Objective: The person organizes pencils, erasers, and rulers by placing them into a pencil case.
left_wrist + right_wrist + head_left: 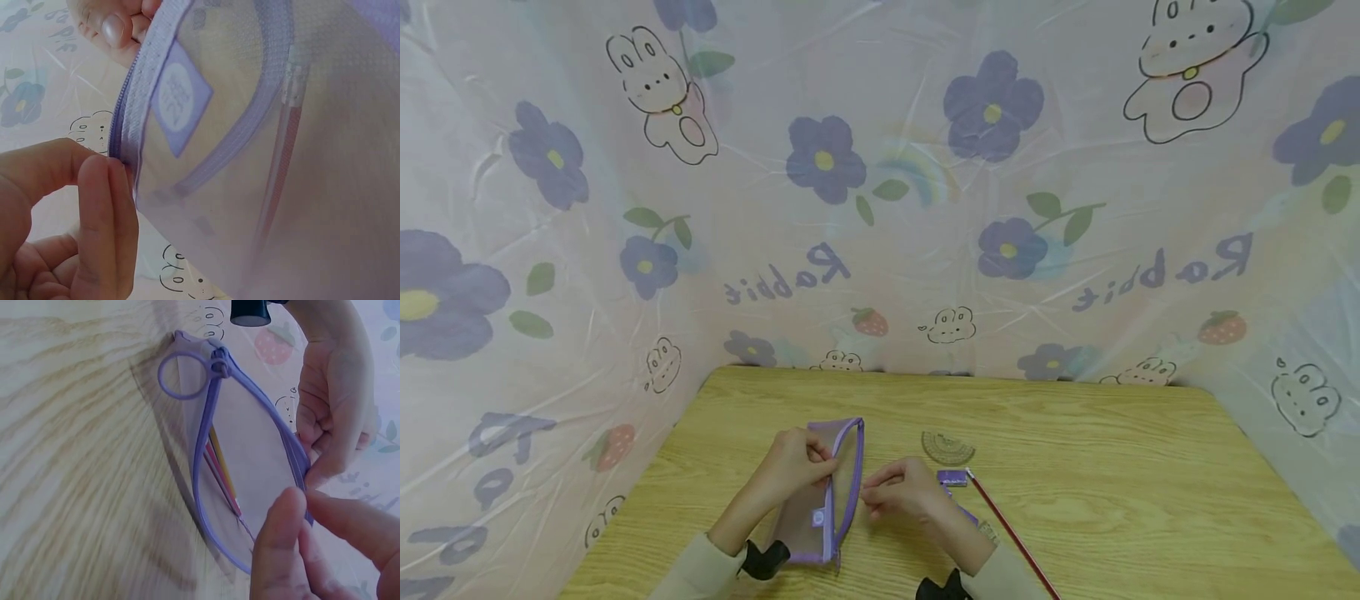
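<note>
A purple mesh pencil case stands unzipped on the table, its mouth spread. My left hand pinches one zip-lined rim between thumb and fingers, near a purple label. Just right of the opposite rim is my right hand, its fingers loosely bent and thumb close to the index finger; nothing shows between them. Inside the case lie a pink and an orange pencil. Through the mesh, a red pencil with a pale eraser end is visible. A round zip pull hangs from one end of the mouth.
Right of the case, on the wooden table, lie a clear protractor, a purple eraser and a long red pencil. Another purple item is partly covered by my right forearm. A printed curtain surrounds the table.
</note>
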`<state>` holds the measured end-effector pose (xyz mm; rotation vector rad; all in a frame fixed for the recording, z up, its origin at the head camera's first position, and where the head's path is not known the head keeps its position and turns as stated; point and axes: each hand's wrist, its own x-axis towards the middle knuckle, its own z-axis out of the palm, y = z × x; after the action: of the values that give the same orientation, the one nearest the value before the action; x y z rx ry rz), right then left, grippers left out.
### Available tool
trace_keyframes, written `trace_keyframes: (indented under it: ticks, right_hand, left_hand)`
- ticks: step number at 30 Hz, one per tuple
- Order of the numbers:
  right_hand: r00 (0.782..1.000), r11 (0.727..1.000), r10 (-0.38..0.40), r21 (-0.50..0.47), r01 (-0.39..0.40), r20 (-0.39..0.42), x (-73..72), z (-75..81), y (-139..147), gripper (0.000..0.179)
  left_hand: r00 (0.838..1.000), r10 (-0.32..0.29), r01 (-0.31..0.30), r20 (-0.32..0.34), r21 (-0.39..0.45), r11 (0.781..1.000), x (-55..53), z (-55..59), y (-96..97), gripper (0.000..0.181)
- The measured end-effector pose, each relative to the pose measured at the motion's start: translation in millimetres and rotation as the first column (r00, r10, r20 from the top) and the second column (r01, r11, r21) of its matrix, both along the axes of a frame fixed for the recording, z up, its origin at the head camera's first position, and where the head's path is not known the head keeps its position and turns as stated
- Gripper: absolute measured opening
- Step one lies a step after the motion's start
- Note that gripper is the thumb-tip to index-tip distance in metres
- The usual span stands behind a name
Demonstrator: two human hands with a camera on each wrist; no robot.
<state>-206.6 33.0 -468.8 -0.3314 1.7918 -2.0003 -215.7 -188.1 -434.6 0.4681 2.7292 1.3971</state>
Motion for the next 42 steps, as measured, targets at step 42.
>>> trace_keyframes:
  ticks: [42]
  right_hand:
    - [0.995, 0.993, -0.039, 0.108, 0.049, -0.094, 25.5, 10.7, 90, 0.024]
  left_hand:
    - [1.0, 0.003, -0.004, 0.024, 0.021, 1.0, 2.2, -1.5, 0.1, 0.013]
